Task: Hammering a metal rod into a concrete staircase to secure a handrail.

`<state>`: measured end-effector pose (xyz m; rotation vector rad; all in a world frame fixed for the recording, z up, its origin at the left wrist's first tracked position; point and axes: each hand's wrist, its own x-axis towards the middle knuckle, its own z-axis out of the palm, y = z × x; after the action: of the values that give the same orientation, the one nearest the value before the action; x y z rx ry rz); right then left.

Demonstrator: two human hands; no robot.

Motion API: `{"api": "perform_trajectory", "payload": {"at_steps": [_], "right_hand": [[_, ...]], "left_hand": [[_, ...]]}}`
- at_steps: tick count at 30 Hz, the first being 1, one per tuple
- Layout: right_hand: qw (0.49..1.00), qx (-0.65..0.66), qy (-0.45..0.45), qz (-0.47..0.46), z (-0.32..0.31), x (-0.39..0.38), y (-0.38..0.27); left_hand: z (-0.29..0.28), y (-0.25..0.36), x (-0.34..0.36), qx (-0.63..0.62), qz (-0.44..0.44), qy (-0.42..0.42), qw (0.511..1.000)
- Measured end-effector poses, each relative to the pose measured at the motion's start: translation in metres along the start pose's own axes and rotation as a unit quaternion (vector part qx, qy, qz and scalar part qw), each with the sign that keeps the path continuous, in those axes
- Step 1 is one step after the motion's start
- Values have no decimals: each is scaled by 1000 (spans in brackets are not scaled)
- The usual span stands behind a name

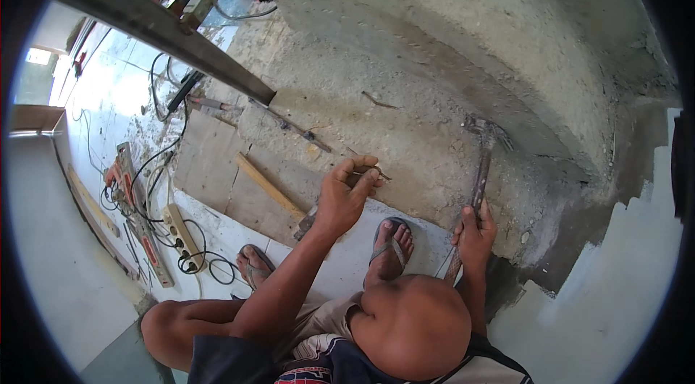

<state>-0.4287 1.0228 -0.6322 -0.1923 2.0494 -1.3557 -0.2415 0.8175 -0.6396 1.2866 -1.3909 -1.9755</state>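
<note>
My left hand (pixel 351 188) is closed, thumb against fingers, around a thin brown piece of wire (pixel 384 175) whose end pokes out past the fingertips. My right hand (pixel 474 235) grips a mortar-spattered hammer (pixel 481 174) by its handle. The hammer's head points away from me, close to the foot of the concrete step. Beside my left forearm lies a second hammer with a yellow wooden handle (pixel 269 185); my arm partly hides its head. A thin rusty rod (pixel 293 127) rests on the rough concrete just beyond my left hand, and a bent bit of wire (pixel 379 101) lies farther off.
A metal post (pixel 181 44) slants in from the upper left, its foot on the concrete. The raised concrete step (pixel 434 44) bounds the far right. On the left tiles are a spirit level (pixel 145 217), a power strip (pixel 181 237), looped cables and a chisel-like tool (pixel 211 103).
</note>
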Motion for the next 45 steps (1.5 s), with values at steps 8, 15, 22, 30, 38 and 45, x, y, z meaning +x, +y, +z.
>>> {"api": "perform_trajectory", "payload": {"at_steps": [8, 15, 22, 30, 38, 45], "right_hand": [[1000, 12, -6, -15, -3, 2, -5], [999, 19, -13, -23, 3, 0, -6], [1000, 11, 0, -12, -1, 2, -2], [1000, -5, 7, -16, 5, -1, -9], [1000, -6, 9, -17, 2, 1, -2], [1000, -8, 13, -13, 5, -1, -9]], "left_hand": [[-40, 32, -22, 196, 187, 110, 956], [-112, 31, 4, 272, 245, 272, 890], [-104, 24, 20, 42, 174, 260, 949], [-102, 24, 29, 183, 244, 267, 914], [-92, 27, 17, 233, 271, 257, 898], [-95, 25, 15, 248, 316, 281, 872]]}}
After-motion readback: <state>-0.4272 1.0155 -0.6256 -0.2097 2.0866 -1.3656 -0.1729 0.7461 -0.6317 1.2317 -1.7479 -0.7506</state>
